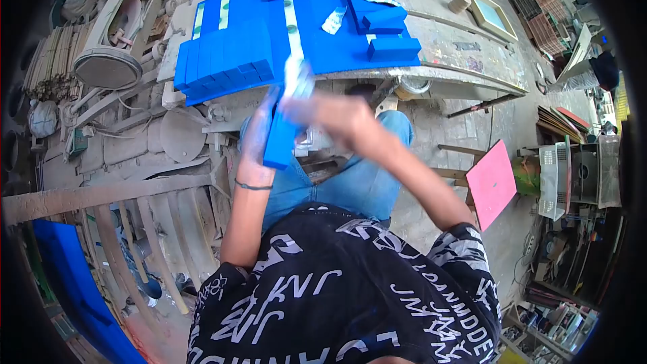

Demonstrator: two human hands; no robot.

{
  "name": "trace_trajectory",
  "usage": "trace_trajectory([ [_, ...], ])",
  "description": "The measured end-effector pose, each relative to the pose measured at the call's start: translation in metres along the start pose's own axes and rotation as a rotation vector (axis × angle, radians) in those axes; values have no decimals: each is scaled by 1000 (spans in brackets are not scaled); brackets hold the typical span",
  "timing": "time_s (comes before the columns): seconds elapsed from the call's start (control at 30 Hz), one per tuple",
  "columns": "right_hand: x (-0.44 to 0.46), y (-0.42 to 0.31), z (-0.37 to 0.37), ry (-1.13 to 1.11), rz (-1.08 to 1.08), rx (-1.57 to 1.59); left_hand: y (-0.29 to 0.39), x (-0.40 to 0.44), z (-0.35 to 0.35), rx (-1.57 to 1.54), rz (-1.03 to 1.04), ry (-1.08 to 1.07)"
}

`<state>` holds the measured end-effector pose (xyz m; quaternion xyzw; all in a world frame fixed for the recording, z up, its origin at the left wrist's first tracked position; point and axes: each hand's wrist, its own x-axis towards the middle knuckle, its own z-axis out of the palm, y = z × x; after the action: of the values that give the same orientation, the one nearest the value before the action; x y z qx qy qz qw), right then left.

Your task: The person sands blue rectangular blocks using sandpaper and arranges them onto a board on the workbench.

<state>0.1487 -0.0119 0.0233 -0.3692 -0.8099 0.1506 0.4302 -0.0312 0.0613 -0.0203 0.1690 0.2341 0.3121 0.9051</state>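
Note:
My left hand is closed around a long blue block, which tilts upward and away from me above my lap. Across the far end of the block my right hand reaches in from the right, smeared by motion, so its finger positions are unclear. A blurred whitish-green strip shows at the block's upper end, close to the right fingertips; whether those fingers grip it I cannot tell. Beyond the hands, a row of blue blocks stands at the left of a blue sheet on the workbench.
More strips lie on the sheet, including a crumpled one. Another blue block sits at its right edge. The dusty bench extends right, with a framed tray on it. A pink board stands at right; wooden chair parts crowd the left.

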Motion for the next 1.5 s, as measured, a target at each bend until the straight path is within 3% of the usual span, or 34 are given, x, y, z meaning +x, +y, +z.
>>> trace_trajectory([
  [0.03,-5,13,-2,53,94,-22,0,2,-6,27,-127,-383],
  [0.07,-8,3,-1,52,97,-24,0,4,-2,11,-158,-505],
  [0.1,-8,-15,2,6,37,-47,-3,4,6,16,-152,-513],
  [0.17,-1,-41,3,-84,-89,-89,-8,0,22,-91,24,302],
  [0.2,1,-43,3,-64,-109,-56,0,-8,28,-48,-33,333],
  [0.23,0,-25,2,9,-12,5,0,-8,23,-48,-40,339],
  [0.3,-5,29,-13,72,220,-194,-5,-7,17,75,-42,-214],
  [0.37,-2,44,-21,259,176,-303,-5,-17,37,168,-23,-156],
  [0.43,7,14,-22,261,320,-183,-5,-19,40,142,-14,-48],
  [0.6,19,4,-17,240,28,-145,-2,-21,45,146,2,-43],
  [0.8,23,3,-19,102,-58,-186,2,-14,35,35,-69,-328],
  [0.9,22,-23,-13,-1,-165,-34,9,-17,49,-40,-63,-286],
  [0.97,22,-29,-16,-47,-180,-1,14,-25,84,-6,58,268],
  [1.0,22,-22,-19,-47,-144,6,14,-20,63,-123,-40,143],
  [1.03,21,-16,-21,-44,-100,15,13,-13,45,-126,-49,148],
  [1.1,20,-8,-24,-40,-100,-136,9,-2,26,69,-104,-432],
  [1.17,16,-23,-17,-68,6,101,5,1,25,7,-108,-437],
  [1.23,14,-49,-12,-159,-229,-79,-2,-5,15,33,41,-6],
  [1.3,14,-29,-13,-115,-190,-51,6,4,4,135,-28,-98],
  [1.33,16,-20,-23,-121,-15,11,6,5,12,32,-109,-306],
  [1.37,12,-21,-21,-120,-8,7,5,5,19,-74,-184,-520],
  [1.43,15,-18,-17,-30,-98,59,4,2,25,-118,-186,-525],
  [1.5,17,-53,-15,-170,-236,-63,4,-12,30,-30,28,21],
])
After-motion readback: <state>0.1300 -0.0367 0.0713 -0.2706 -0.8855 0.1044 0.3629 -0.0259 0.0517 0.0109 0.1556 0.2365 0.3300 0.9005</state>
